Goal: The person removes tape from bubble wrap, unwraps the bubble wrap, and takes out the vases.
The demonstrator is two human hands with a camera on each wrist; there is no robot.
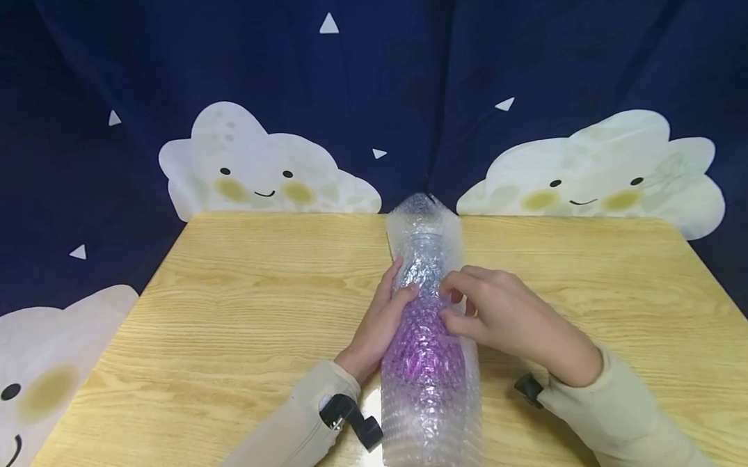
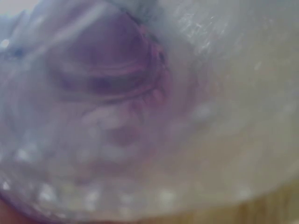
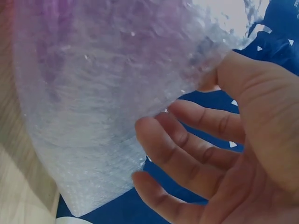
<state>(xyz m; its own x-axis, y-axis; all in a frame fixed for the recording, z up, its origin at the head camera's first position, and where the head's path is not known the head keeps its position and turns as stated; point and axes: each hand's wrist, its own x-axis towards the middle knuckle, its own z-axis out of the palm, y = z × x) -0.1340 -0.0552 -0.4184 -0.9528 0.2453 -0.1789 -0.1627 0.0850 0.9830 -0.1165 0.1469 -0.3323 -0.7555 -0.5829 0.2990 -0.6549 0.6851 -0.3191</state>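
Observation:
A bottle point(image 1: 424, 350), clear blue-grey toward the far end and purple lower down, lies inside a sleeve of bubble wrap point(image 1: 429, 433). My left hand point(image 1: 378, 322) grips the wrapped bottle from the left, thumb over the top and the other fingers along its side. On the right side, the curved fingertips of my right hand point(image 1: 499, 310) touch the wrap, with a gap between thumb and forefinger. The left wrist view looks closely into the wrap at a round purple bottle end point(image 2: 110, 60). In the right wrist view, loosely bent fingers point(image 3: 163, 149) meet the edge of the wrap.
The wrapped bottle is over a wood-grain table point(image 1: 257, 287). Behind stands a dark blue curtain point(image 1: 404, 65) printed with smiling clouds and white triangles. Black straps point(image 1: 352, 419) sit on both sleeved wrists.

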